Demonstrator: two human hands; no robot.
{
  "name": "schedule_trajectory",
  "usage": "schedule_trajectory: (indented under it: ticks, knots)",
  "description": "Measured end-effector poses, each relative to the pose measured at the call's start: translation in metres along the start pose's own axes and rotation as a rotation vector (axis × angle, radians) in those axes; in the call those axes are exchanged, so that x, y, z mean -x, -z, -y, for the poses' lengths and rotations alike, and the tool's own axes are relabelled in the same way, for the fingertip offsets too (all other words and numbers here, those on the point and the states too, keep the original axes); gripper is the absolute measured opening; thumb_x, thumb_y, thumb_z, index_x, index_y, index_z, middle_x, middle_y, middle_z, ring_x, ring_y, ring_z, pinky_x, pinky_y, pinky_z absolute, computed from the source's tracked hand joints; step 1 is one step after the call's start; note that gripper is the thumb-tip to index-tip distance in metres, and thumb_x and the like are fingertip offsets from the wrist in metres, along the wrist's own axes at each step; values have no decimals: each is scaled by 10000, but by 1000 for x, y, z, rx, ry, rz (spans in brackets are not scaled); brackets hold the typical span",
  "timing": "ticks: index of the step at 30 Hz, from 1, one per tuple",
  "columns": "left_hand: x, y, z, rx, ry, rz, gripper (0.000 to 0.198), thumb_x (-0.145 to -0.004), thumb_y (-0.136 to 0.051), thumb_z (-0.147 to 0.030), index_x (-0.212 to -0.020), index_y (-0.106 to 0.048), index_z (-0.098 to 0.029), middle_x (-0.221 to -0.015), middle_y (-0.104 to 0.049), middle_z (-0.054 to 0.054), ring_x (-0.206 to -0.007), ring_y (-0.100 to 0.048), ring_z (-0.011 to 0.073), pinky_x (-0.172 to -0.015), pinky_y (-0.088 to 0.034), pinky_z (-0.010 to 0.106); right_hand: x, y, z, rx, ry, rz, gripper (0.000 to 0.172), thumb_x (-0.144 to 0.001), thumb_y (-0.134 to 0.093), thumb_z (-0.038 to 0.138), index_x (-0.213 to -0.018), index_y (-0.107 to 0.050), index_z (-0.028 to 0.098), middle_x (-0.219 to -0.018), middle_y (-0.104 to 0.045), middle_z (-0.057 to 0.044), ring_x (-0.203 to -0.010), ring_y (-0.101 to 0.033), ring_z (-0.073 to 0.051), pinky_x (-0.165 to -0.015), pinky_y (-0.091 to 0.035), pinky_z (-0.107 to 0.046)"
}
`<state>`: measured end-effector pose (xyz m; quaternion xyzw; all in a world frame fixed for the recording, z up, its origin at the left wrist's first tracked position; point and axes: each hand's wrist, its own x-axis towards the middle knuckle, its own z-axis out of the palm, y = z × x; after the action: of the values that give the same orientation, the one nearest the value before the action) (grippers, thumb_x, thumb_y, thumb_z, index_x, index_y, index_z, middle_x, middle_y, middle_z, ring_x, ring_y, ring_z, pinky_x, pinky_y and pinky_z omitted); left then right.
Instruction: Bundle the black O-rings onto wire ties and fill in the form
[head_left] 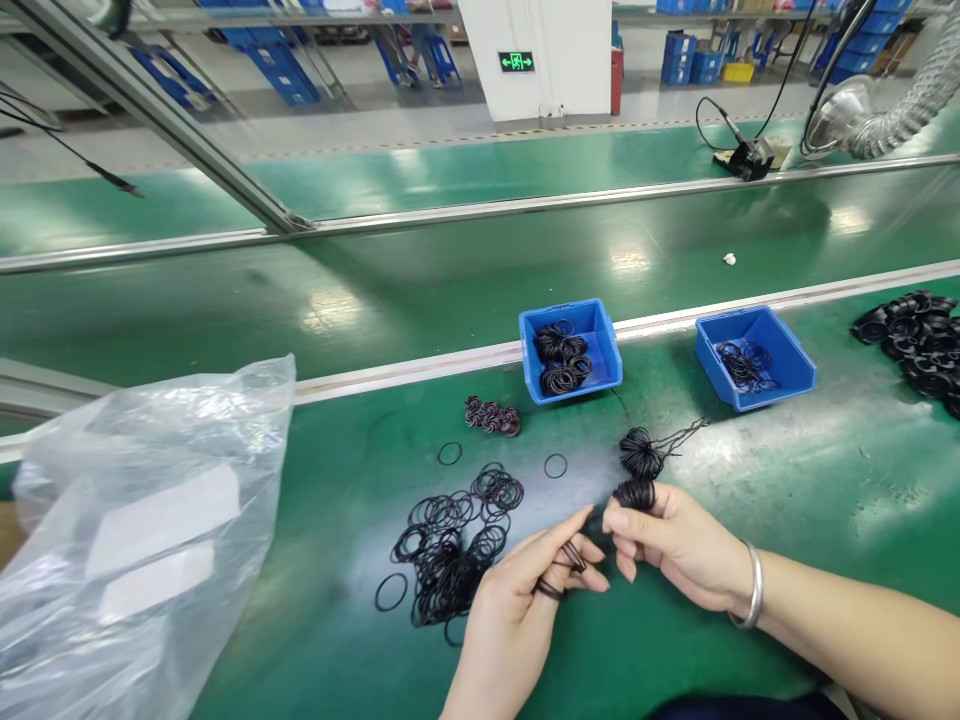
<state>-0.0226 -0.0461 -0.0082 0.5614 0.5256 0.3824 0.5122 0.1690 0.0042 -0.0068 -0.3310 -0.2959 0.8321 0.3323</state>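
My left hand (525, 590) is closed, with a few thin black rubber rings (551, 588) looped over its fingers. Close against it, my right hand (675, 545) pinches a bunch of black rubber rings (634, 493) at its fingertips. Between the two hands something dark is blurred. Just beyond the right fingertips lies a bundle of black rings (642, 453) with long loops trailing to the right. Left of my hands spreads a loose pile of black rings (450, 575), and a single ring (556, 466) lies apart on the green table.
A blue bin (611, 375) and another blue bin (795, 375) hold black rings. Small dark ringed parts (491, 415) lie by the first bin. A clear plastic bag (247, 500) covers the left side; black parts (922, 340) are heaped far right. A metal rail (420, 368) crosses behind.
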Motion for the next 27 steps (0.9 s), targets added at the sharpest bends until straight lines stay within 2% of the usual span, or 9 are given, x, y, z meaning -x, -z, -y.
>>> schedule_trajectory:
  ticks: [3,6,11,13,17,21,27]
  knots:
    - [-1,1,2,3,88,-53,298,-959,-504,-271,-1182,-700,-243,-913,-731,35,-709,-737,157,-714,-632,292,2,0,4,-112,-32,-2,301,-810,-773,400,-903,-696,125,-746,-699,-47,-669,-675,-136,-681,-544,-267]
    - [-3,1,2,-25,105,-48,268,-934,-550,-292,-1134,-720,-237,-942,-750,39,-782,-747,180,-766,-632,309,3,-1,5,-72,-33,2,303,-799,-790,368,-935,-713,109,-844,-740,-97,-768,-709,-160,-799,-551,-305]
    - [-1,-2,0,58,92,-21,300,-961,-508,-315,-1182,-703,-257,-950,-731,43,-773,-745,181,-752,-641,330,2,1,-1,152,47,-57,271,-805,-778,378,-750,-714,120,-658,-654,-16,-607,-610,-100,-682,-511,-248]
    - [0,-3,0,70,84,-12,310,-970,-495,-314,-1204,-693,-262,-947,-726,45,-752,-745,177,-739,-644,330,1,2,-4,255,109,-76,250,-784,-795,376,-772,-735,134,-695,-621,4,-571,-561,-77,-626,-486,-227]
    - [1,-5,3,-5,42,-7,324,-969,-497,-297,-1236,-680,-282,-951,-732,42,-736,-744,167,-738,-643,315,2,1,-11,394,197,-22,240,-772,-800,393,-782,-754,157,-764,-574,2,-638,-586,-105,-606,-487,-232]
    - [0,-5,5,-90,8,-1,337,-963,-497,-272,-1251,-672,-298,-924,-738,34,-813,-746,180,-767,-635,304,2,1,-14,397,215,0,288,-759,-804,419,-715,-717,148,-727,-550,12,-627,-584,-109,-606,-489,-237]
    - [-1,-4,-1,-40,9,58,335,-974,-484,-268,-1254,-669,-277,-863,-750,39,-727,-733,160,-734,-625,281,2,-1,-7,234,86,46,333,-740,-816,435,-694,-666,141,-622,-592,23,-572,-544,-97,-568,-461,-224]
